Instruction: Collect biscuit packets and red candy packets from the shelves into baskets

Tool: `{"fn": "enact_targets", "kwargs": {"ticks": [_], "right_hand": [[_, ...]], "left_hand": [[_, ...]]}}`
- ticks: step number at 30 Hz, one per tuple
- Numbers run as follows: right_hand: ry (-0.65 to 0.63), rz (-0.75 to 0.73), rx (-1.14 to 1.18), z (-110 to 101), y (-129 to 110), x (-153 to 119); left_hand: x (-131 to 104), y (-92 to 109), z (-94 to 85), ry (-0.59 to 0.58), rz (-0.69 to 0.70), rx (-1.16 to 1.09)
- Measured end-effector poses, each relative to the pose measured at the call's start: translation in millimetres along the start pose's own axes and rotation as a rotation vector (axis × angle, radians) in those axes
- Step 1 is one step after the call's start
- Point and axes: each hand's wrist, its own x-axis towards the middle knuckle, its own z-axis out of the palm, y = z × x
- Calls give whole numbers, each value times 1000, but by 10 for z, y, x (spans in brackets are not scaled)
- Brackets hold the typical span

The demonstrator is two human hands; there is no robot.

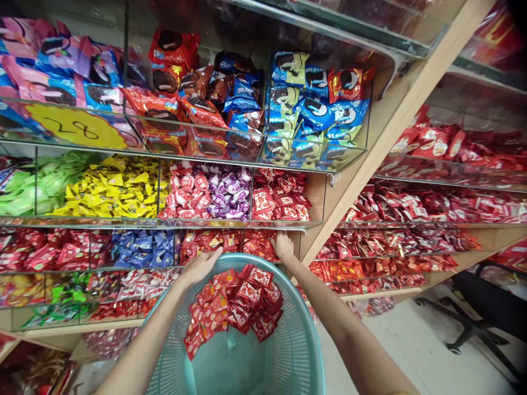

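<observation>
A teal plastic basket (310,329) stands tilted in front of me, with red candy packets (247,296) heaped against its far side. My left hand (201,267) is closed over the basket's far left rim. Just beyond the rim, my right hand (284,248) is at the right end of a low shelf compartment, beside more small red packets (258,245). Its fingers look curled, and whatever they hold, if anything, is hidden. Directly above that hand, red square packets (280,200) fill another compartment.
Glass-fronted shelves hold yellow candies (119,189), purple candies (230,189), blue packets (144,247) and wrapped cookies (317,109). A yellow price tag (78,126) reads 28. A wooden upright (395,131) divides the shelving. A black wheeled chair (486,312) stands at right.
</observation>
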Motion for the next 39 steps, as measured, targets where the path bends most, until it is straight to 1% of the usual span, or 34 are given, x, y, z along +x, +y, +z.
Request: {"fn": "enact_targets", "kwargs": {"ticks": [5,10,12,13,15,16,17,18,20,22,23,24,26,30,35,37,39], "right_hand": [[7,41,1,-2,-27,-5],[71,6,62,-128,-18,-179],[124,-40,190,-194,-21,-297],[144,-66,298,-231,-28,-364],[136,-81,606,-314,-60,-510],[93,-58,789,-360,-85,-586],[15,-21,985,-408,-115,-664],[-101,20,1181,-455,-148,-741],[-408,75,1525,-541,-218,-888],[-702,90,1763,-594,-281,-1014],[-795,101,1845,-606,-308,-1066],[-850,117,1901,-610,-332,-1111],[-900,148,1943,-600,-372,-1181],[-948,163,1864,-583,-432,-1280],[-922,104,1808,-577,-458,-1384],[-938,75,1798,-556,-472,-1426],[-983,79,1784,-518,-516,-1489]], "left_hand": [[9,12,0,7,1,5],[-7,26,-11,3,-18,14],[-18,26,-18,7,-16,13],[-22,25,-19,6,-9,8],[-25,18,-17,1,4,-5],[-23,13,-14,-1,7,-11],[-21,9,-11,-1,10,-14],[-18,6,-8,0,13,-16],[-12,7,-3,3,13,-12],[-10,16,-3,1,2,-3],[-11,23,-5,0,-6,1],[-14,32,-8,0,-13,5],[-20,48,-15,3,-18,9],[-28,64,-25,20,-18,18],[-22,48,-21,15,-4,11],[-26,42,-21,15,4,11],[-35,42,-22,8,13,6]]}}
